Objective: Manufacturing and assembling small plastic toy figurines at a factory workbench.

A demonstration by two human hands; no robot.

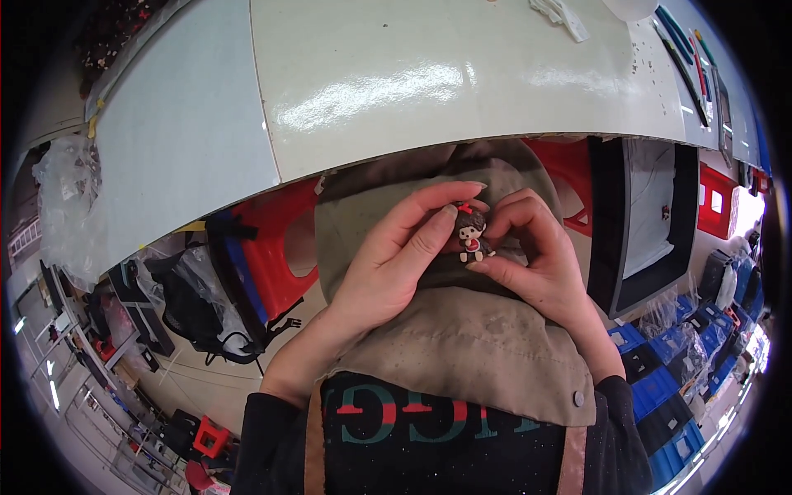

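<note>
A small doll figurine (471, 234) with brown hair, a red bow and a red-and-white front sits upright between my two hands, above my lap. My left hand (406, 239) is closed on its head and side, thumb against the hair. With bent fingers and the thumb at its feet, my right hand (536, 252) grips the lower right side. Parts of the figurine's back are hidden by my fingers. Beneath both hands lies my brown apron (462, 330).
The pale worktable (388, 58) runs across in front of me. Tools (689, 62) and a white cloth-like piece (561, 18) lie on it. A black open drawer (606, 231) is at right, beside red stools (565, 169). Blue bins (660, 388) stand lower right; a black bag (194, 305) is left.
</note>
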